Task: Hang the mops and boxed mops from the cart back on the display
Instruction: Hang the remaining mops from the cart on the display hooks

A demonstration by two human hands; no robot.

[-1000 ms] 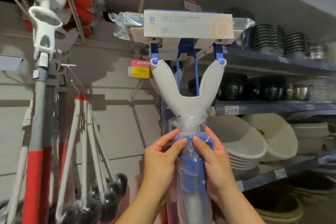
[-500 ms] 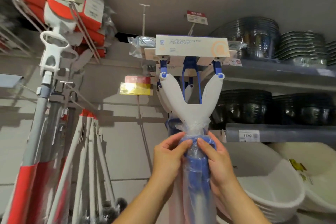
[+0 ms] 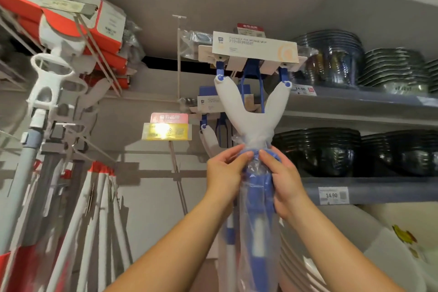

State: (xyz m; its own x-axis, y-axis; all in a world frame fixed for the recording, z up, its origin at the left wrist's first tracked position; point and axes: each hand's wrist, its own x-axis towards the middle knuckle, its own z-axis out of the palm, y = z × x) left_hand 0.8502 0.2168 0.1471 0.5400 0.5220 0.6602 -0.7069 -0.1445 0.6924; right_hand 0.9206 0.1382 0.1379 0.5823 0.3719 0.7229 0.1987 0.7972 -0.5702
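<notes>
A sponge mop (image 3: 251,114) with a white Y-shaped yoke, blue fittings and a carded head points upward in front of me. Clear plastic wraps its blue handle. My left hand (image 3: 225,170) and my right hand (image 3: 282,180) both grip the wrapped handle just below the yoke, one on each side. Behind it, a second identical mop (image 3: 208,106) hangs on the wall display. A bare display hook (image 3: 179,31) juts out up and left of the held mop's head.
Red-and-white boxed mops (image 3: 71,14) hang at the upper left. White-handled mops (image 3: 45,102) and red-capped poles (image 3: 99,208) crowd the left. Shelves (image 3: 369,99) at right hold stacked dark bowls (image 3: 317,149), with white basins (image 3: 384,244) below. A yellow price tag (image 3: 166,130) sits on a hook.
The view has tilted up and the mop has risen with both hands, its head now close to the ceiling panel beside the top shelf.
</notes>
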